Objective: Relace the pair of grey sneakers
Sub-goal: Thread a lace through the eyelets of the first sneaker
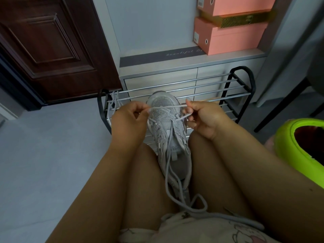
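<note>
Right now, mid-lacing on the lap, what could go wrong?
1. The sneaker lies loose between the knees; pulling the lace with the left hand and right hand could tip it.
2. Long lace tails trail over the lap and may snag or tangle.

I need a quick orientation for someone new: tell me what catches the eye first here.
At centre, a grey sneaker lies wedged between the knees, its lace pinched taut across the toe by the left hand and right hand. Pink boxes stack at upper right; a lime-green bin sits at the right edge.
</note>
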Demonstrator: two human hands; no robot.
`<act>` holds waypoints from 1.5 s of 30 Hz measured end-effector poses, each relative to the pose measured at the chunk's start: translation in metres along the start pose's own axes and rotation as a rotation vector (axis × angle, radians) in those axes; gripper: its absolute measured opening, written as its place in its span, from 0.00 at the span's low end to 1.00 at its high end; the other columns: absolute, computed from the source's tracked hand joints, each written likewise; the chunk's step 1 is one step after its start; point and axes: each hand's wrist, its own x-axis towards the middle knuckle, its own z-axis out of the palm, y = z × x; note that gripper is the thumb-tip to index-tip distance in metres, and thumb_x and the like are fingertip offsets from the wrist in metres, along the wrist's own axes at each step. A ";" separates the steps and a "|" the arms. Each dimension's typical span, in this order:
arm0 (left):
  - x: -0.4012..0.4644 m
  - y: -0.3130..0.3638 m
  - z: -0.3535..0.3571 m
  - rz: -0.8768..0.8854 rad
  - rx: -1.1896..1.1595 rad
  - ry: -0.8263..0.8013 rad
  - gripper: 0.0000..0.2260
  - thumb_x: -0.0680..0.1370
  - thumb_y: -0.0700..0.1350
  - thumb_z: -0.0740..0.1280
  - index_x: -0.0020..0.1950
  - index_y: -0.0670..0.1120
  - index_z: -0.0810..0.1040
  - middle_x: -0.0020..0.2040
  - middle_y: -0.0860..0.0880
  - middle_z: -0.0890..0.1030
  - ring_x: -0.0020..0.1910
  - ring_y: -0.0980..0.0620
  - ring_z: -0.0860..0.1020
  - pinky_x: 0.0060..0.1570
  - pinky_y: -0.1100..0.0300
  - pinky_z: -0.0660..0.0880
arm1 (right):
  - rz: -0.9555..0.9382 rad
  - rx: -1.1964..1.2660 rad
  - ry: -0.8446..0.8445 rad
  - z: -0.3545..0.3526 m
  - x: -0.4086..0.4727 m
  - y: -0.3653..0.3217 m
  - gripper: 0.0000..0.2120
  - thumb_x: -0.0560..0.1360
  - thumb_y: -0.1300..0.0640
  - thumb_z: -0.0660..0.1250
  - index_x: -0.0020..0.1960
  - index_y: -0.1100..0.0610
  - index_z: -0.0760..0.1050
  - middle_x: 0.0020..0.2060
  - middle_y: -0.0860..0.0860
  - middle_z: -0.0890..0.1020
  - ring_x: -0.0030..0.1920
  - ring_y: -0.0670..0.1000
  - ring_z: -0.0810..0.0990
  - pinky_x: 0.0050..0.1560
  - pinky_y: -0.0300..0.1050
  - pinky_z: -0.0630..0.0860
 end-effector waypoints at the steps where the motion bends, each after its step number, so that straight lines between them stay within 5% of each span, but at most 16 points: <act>1: 0.001 0.000 0.002 -0.017 -0.011 -0.025 0.04 0.76 0.48 0.70 0.41 0.53 0.79 0.33 0.55 0.81 0.28 0.62 0.76 0.30 0.67 0.74 | -0.033 -0.056 0.040 0.001 0.001 0.001 0.17 0.78 0.58 0.62 0.30 0.58 0.69 0.23 0.49 0.71 0.22 0.45 0.63 0.20 0.33 0.59; 6: 0.006 0.001 0.007 -0.071 -0.116 -0.116 0.06 0.77 0.48 0.68 0.43 0.47 0.78 0.35 0.51 0.82 0.24 0.61 0.73 0.24 0.67 0.70 | -0.158 -0.487 0.113 0.008 0.006 0.010 0.20 0.77 0.51 0.65 0.29 0.59 0.71 0.23 0.56 0.71 0.21 0.50 0.67 0.20 0.34 0.62; 9: 0.009 0.001 0.009 -0.078 -0.146 -0.135 0.05 0.77 0.47 0.68 0.43 0.47 0.78 0.34 0.52 0.82 0.25 0.62 0.74 0.26 0.67 0.72 | -0.303 -0.822 0.191 0.007 0.007 0.013 0.17 0.75 0.48 0.66 0.35 0.60 0.75 0.28 0.56 0.78 0.28 0.52 0.76 0.31 0.43 0.73; 13: 0.010 0.001 0.009 -0.075 -0.179 -0.159 0.05 0.77 0.46 0.67 0.42 0.49 0.78 0.33 0.53 0.81 0.25 0.64 0.73 0.26 0.69 0.71 | -0.642 -0.988 0.279 0.006 -0.008 0.007 0.10 0.71 0.53 0.71 0.42 0.52 0.70 0.34 0.45 0.72 0.35 0.45 0.71 0.35 0.41 0.65; 15: 0.012 0.002 0.009 -0.062 -0.188 -0.172 0.05 0.77 0.45 0.67 0.42 0.49 0.78 0.33 0.53 0.81 0.24 0.64 0.73 0.25 0.71 0.69 | -0.802 -0.929 0.148 0.008 -0.023 0.001 0.10 0.69 0.58 0.73 0.40 0.52 0.72 0.32 0.44 0.70 0.33 0.42 0.69 0.34 0.40 0.65; 17: 0.013 0.003 0.009 -0.052 -0.206 -0.193 0.05 0.78 0.45 0.67 0.42 0.47 0.78 0.33 0.52 0.81 0.24 0.64 0.73 0.25 0.71 0.68 | -0.781 -0.928 -0.178 0.012 -0.046 -0.007 0.07 0.69 0.61 0.73 0.39 0.52 0.76 0.32 0.46 0.75 0.32 0.44 0.74 0.33 0.42 0.72; 20: 0.014 0.003 0.011 -0.045 -0.212 -0.207 0.05 0.78 0.44 0.67 0.42 0.45 0.78 0.32 0.52 0.81 0.24 0.63 0.72 0.26 0.70 0.69 | -0.657 -1.375 -0.648 0.013 -0.070 -0.010 0.08 0.70 0.60 0.70 0.45 0.48 0.80 0.42 0.43 0.81 0.43 0.41 0.78 0.45 0.33 0.74; 22: 0.014 0.003 0.012 -0.043 -0.223 -0.210 0.05 0.77 0.44 0.67 0.42 0.45 0.78 0.32 0.53 0.81 0.24 0.62 0.72 0.25 0.69 0.70 | -0.767 -1.682 -0.673 0.012 -0.074 -0.007 0.15 0.70 0.60 0.65 0.52 0.44 0.79 0.48 0.40 0.79 0.52 0.39 0.73 0.46 0.23 0.64; 26: 0.014 0.001 0.012 -0.053 -0.254 -0.222 0.05 0.78 0.42 0.67 0.42 0.45 0.78 0.31 0.53 0.81 0.24 0.61 0.71 0.25 0.67 0.69 | -0.862 -1.920 -0.616 0.015 -0.075 -0.002 0.19 0.69 0.57 0.63 0.58 0.43 0.76 0.52 0.41 0.75 0.58 0.45 0.67 0.49 0.37 0.55; 31: 0.014 0.003 0.014 -0.053 -0.242 -0.221 0.05 0.77 0.43 0.68 0.42 0.45 0.78 0.30 0.53 0.81 0.24 0.62 0.72 0.25 0.68 0.70 | -0.854 -2.027 -0.499 0.022 -0.066 0.018 0.16 0.75 0.55 0.57 0.60 0.47 0.74 0.52 0.46 0.76 0.59 0.51 0.69 0.56 0.45 0.58; 34: 0.014 0.004 0.016 -0.052 -0.223 -0.244 0.06 0.77 0.44 0.68 0.40 0.45 0.77 0.30 0.53 0.81 0.24 0.60 0.71 0.25 0.66 0.70 | -0.872 -2.021 -0.470 0.031 -0.060 0.019 0.12 0.74 0.56 0.59 0.53 0.50 0.77 0.50 0.47 0.77 0.56 0.53 0.73 0.54 0.45 0.58; 40: 0.017 -0.002 0.017 -0.064 -0.107 -0.282 0.08 0.78 0.49 0.66 0.43 0.46 0.78 0.34 0.52 0.81 0.29 0.59 0.74 0.32 0.59 0.74 | -0.816 -1.924 -0.563 0.023 -0.069 -0.002 0.10 0.74 0.49 0.63 0.53 0.48 0.78 0.56 0.43 0.74 0.60 0.41 0.60 0.54 0.33 0.54; 43: 0.017 -0.003 0.020 -0.098 -0.095 -0.313 0.12 0.80 0.52 0.62 0.44 0.46 0.78 0.34 0.53 0.80 0.30 0.57 0.75 0.34 0.56 0.75 | -0.753 -1.917 -0.687 0.024 -0.074 -0.013 0.14 0.79 0.45 0.57 0.55 0.48 0.79 0.56 0.42 0.77 0.62 0.43 0.68 0.63 0.38 0.59; 45: 0.017 -0.003 0.022 -0.132 -0.134 -0.332 0.12 0.81 0.51 0.59 0.45 0.48 0.78 0.34 0.54 0.79 0.29 0.58 0.75 0.32 0.57 0.75 | -0.741 -1.769 -0.701 0.023 -0.085 -0.017 0.15 0.79 0.45 0.57 0.54 0.49 0.80 0.53 0.43 0.80 0.57 0.41 0.73 0.56 0.28 0.62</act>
